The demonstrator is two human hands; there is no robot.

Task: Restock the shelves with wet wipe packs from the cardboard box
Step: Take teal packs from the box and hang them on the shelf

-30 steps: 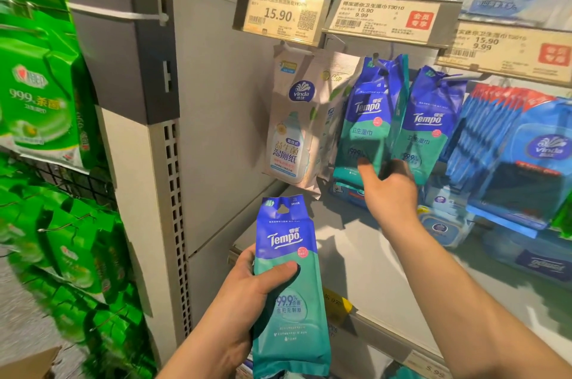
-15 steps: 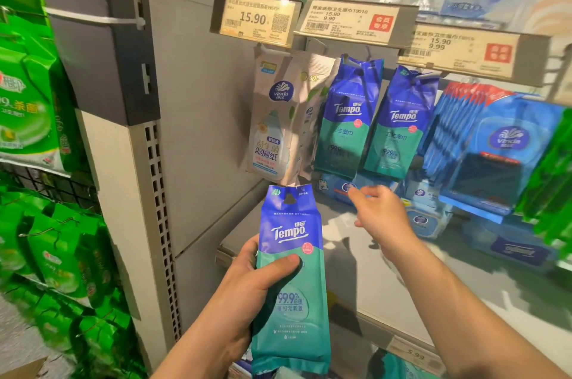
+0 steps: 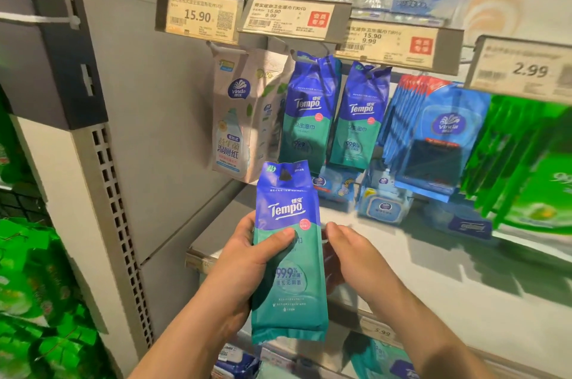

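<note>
Above the shelf edge (image 3: 278, 250), left hand (image 3: 247, 258) grips Tempo pack (image 3: 289, 254); right hand's (image 3: 349, 250) fingers relaxed beside it.

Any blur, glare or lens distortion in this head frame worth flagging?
Head view: the Tempo pack in the left hand reads sharp; the green packs at far right smear with blur; the price tags look washed out; wide-angle bending tilts the shelf upright.

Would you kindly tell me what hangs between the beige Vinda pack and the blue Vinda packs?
Head view: two hanging Tempo packs, side by side between them.
</note>
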